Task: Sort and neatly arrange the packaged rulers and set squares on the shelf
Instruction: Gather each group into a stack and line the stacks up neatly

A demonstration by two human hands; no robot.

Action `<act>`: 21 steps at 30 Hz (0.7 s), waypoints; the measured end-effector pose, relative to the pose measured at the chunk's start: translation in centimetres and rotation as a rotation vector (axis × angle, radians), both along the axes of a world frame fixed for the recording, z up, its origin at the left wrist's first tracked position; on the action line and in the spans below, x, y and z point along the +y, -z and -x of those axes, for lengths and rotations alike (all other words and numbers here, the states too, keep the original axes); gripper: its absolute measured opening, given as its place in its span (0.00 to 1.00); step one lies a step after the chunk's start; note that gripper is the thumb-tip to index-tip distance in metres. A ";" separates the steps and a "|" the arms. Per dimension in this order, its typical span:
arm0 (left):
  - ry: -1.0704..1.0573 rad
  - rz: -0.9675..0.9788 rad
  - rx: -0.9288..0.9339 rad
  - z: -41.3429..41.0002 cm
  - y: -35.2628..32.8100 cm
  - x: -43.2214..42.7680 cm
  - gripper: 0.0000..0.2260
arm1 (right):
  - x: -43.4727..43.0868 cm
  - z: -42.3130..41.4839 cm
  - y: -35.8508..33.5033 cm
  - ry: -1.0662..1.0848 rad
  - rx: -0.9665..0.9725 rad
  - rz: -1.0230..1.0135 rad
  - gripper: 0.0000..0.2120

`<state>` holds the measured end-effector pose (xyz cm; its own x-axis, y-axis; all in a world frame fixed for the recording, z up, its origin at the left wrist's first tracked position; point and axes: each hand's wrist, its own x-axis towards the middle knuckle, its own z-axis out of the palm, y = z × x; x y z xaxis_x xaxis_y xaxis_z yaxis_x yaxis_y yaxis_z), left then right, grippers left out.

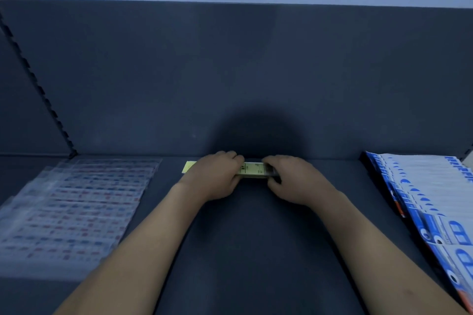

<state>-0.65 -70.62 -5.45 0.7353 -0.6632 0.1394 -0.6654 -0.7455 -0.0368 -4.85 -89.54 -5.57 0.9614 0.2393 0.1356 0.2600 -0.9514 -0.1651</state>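
Left hand (217, 176): fingers curled over the yellow ruler pack (252, 169), gripping it left of its middle. Right hand (291, 179): fingers curled round the right end of the same pack, gripping it.

Pack position: flat on the shelf (243, 250) at its far edge, close to the back panel (230, 71), lying lengthwise left to right between both hands. Short pale-yellow end protruding to the left beyond the knuckles. Pack form: long, narrow, rectangular, glossy, with black print on the exposed face.

Shelf and back panel: matte, dark blue-grey, smooth.

Left side: clear packs (76, 207), overlapped in a row from far to near; transparent film, red and blue print, blurred.

Right side: blue-and-white packs (430, 199), overlapped likewise; glossy printed card, long strips.

Far left: slotted upright (38, 84), notched along its length.
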 end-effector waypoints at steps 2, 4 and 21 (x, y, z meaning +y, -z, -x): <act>0.019 -0.025 0.009 0.2 -0.4 -0.2 0.12 | -0.1 0.4 -0.1 0.013 0.020 -0.003 0.14; 0.011 -0.021 0.029 0.6 -1.0 -0.2 0.11 | -0.2 0.8 -0.4 0.018 0.053 -0.019 0.14; -0.215 -0.160 0.512 1.6 -0.1 -0.4 0.37 | 0.6 2.6 -0.3 0.083 0.493 0.078 0.50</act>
<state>-2.27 -71.05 -5.38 0.8031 -0.4752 -0.3594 -0.4625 -0.8775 0.1269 -7.41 -88.93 -5.24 0.9230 0.1501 -0.3543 0.0918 -0.9801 -0.1762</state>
